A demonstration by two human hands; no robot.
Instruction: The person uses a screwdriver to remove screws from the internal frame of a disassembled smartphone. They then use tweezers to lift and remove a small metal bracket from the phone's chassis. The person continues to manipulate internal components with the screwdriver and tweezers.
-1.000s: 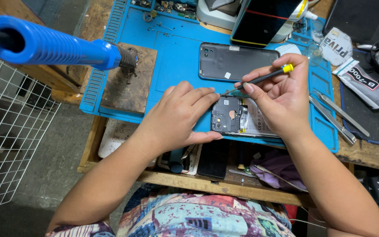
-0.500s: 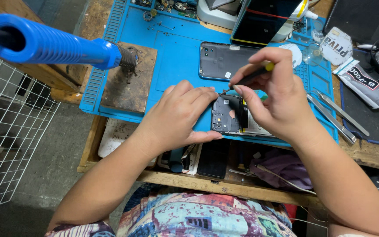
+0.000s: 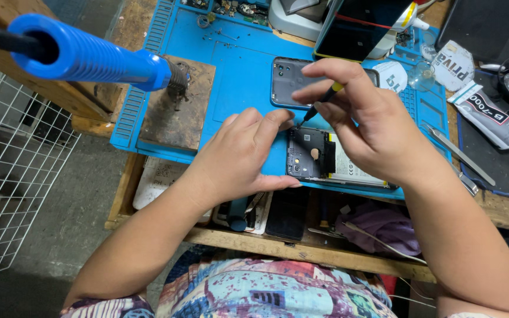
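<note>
On blue mat (image 3: 243, 76): right hand (image 3: 372, 129) pinches screwdriver (image 3: 320, 101) (tip hidden); left hand (image 3: 237, 159) spread, steadying opened phone (image 3: 319, 156).

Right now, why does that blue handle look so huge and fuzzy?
In the head view, the blue handle sits much closer to the camera than the blue mat, so it looms large and soft-edged; the opened phone and both hands look sharp, with a pale glare on the tilted dark screen.

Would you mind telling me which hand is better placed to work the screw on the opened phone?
The right hand: it holds the screwdriver, tip at the phone. The left hand only steadies it.
</note>
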